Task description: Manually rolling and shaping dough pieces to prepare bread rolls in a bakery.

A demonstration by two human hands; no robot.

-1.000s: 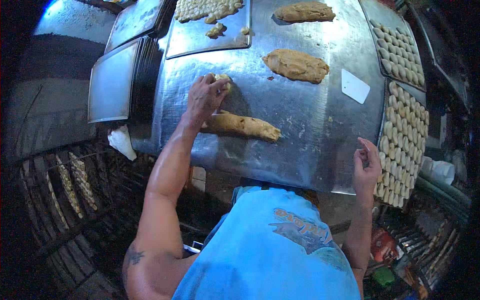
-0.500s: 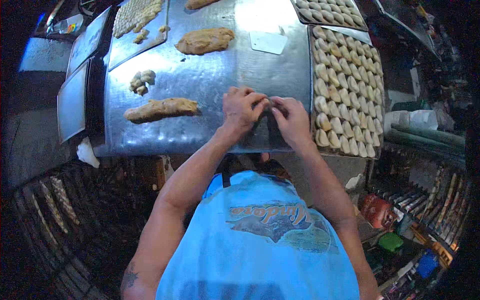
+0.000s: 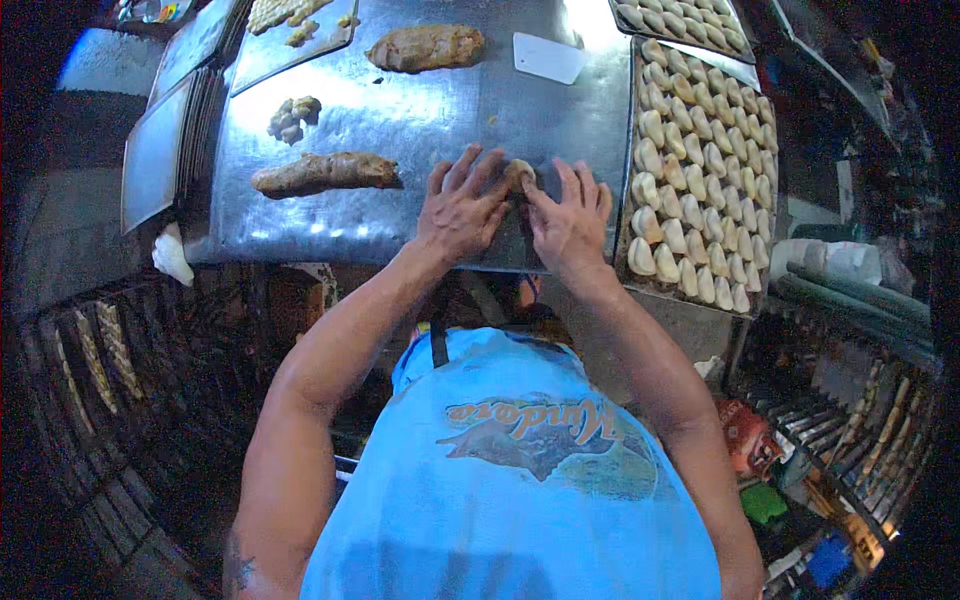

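Observation:
A small piece of pale dough (image 3: 521, 176) lies on the steel table (image 3: 470, 120) between my two hands. My left hand (image 3: 462, 205) rests beside it, fingers spread, tips on or just above the steel. My right hand (image 3: 569, 218) has its fingers apart, one digit touching the piece. A long brown dough roll (image 3: 320, 174) lies left of my hands. Behind the roll is a clump of small dough lumps (image 3: 293, 119). A thicker dough mound (image 3: 425, 47) and a white plastic scraper (image 3: 548, 57) lie farther back.
At the right, trays of folded dough pieces (image 3: 700, 180) line the table. Stacked flat trays (image 3: 155, 160) stand at the left. A tray of small lumps (image 3: 280, 62) is at the back left. Racks (image 3: 100, 370) and wrapped rolls (image 3: 850, 310) sit beyond the table edges.
My left hand has moved rightward from the clump of lumps. My right hand came in to meet it; both were closed together half a second ago, and now their fingers are spread around the piece.

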